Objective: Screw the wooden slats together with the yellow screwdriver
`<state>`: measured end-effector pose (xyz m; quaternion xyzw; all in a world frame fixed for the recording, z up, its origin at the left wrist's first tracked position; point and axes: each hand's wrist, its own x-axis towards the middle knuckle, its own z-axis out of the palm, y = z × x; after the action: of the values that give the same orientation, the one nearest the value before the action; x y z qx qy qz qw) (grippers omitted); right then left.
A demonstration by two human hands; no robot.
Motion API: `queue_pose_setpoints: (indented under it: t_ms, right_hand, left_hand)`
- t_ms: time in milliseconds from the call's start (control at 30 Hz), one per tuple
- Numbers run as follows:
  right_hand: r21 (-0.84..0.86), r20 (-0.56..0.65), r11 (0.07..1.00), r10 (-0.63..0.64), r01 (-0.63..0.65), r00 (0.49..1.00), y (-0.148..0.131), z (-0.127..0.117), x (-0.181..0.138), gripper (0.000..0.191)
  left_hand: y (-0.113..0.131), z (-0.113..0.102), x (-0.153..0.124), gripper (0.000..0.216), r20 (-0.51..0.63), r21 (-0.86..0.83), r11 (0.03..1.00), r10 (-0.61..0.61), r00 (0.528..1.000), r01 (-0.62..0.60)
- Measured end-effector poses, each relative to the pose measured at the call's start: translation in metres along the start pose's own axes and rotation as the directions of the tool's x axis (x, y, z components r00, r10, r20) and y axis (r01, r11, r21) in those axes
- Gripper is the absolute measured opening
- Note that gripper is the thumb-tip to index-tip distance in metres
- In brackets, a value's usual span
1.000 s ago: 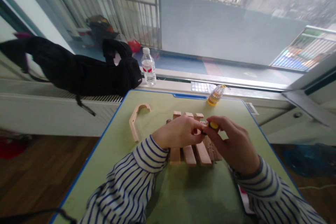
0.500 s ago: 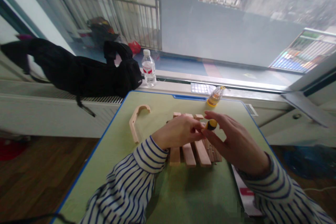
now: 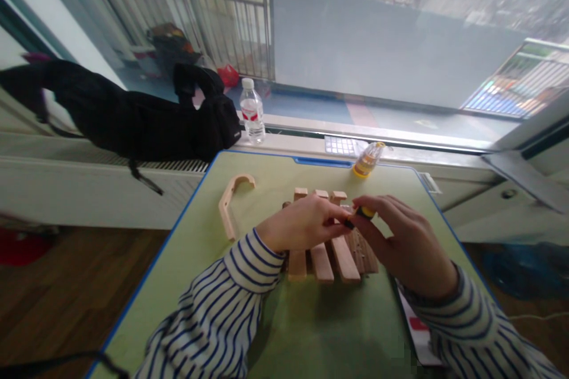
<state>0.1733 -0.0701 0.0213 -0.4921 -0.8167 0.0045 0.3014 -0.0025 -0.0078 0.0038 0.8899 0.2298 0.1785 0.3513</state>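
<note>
The small yellow-and-black screwdriver handle (image 3: pixel 364 212) sits pinched in the fingertips of the right hand (image 3: pixel 402 246), held just above the pale wooden slatted rack (image 3: pixel 331 251) on the matte green counter (image 3: pixel 284 320). The left hand (image 3: pixel 304 222) rests on the slats, its thumb and forefinger closed against the tool's dark tip — what they pinch there is too small to tell. Both sleeves are blue-striped cloth. A curved wooden handle piece (image 3: pixel 231 201) lies apart to the left. Beyond the counter's far edge stand a clear plastic water bottle (image 3: pixel 252 111), a small amber bottle (image 3: pixel 367 161) and a soft black bag (image 3: pixel 133 112).
</note>
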Motion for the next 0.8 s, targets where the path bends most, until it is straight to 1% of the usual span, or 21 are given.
queue_pose_setpoints:
  t_ms: [133, 200, 300, 400, 533, 633, 733, 800]
  right_hand:
    - [0.001, -0.066, 1.0, -0.002, 0.002, 0.998, 0.0, 0.007, -0.004, 0.022]
    - [-0.003, -0.075, 1.0, -0.007, 0.006, 0.997, -0.002, 0.009, -0.004, 0.021]
    - [0.003, -0.06, 1.0, -0.006, 0.006, 0.998, -0.004, 0.011, -0.003, 0.02]
    - [0.012, -0.054, 1.0, 0.008, -0.007, 0.998, -0.006, 0.01, -0.002, 0.02]
    - [0.03, -0.052, 0.999, 0.047, -0.046, 0.998, -0.006, 0.008, -0.002, 0.02]
    - [0.038, -0.03, 0.997, 0.076, -0.074, 0.997, -0.005, 0.006, -0.002, 0.02]
    - [0.025, 0.01, 0.998, 0.062, -0.062, 0.998, -0.004, 0.002, 0.0, 0.021]
    - [0.008, 0.04, 1.0, 0.029, -0.03, 0.999, -0.004, -0.003, 0.002, 0.025]
  left_hand:
    - [-0.001, 0.001, 0.0, 0.02, 0.012, -0.012, 1.0, 0.002, 1.0, -0.002]
    - [0.0, 0.0, -0.001, 0.019, 0.017, -0.012, 1.0, -0.005, 1.0, 0.005]
    - [0.003, -0.001, -0.002, 0.019, 0.031, -0.002, 1.0, -0.018, 0.999, 0.018]
    - [0.007, -0.002, -0.001, 0.019, 0.015, 0.018, 0.999, -0.036, 0.999, 0.036]
    - [0.01, -0.001, 0.0, 0.019, -0.065, 0.056, 0.996, -0.064, 0.996, 0.067]
    - [0.01, 0.0, 0.001, 0.018, -0.118, 0.088, 0.993, -0.063, 0.991, 0.073]
    - [0.01, 0.0, 0.001, 0.016, -0.122, 0.107, 0.992, -0.052, 0.991, 0.065]
    - [0.011, -0.001, 0.001, 0.017, -0.118, 0.121, 0.99, -0.053, 0.992, 0.068]
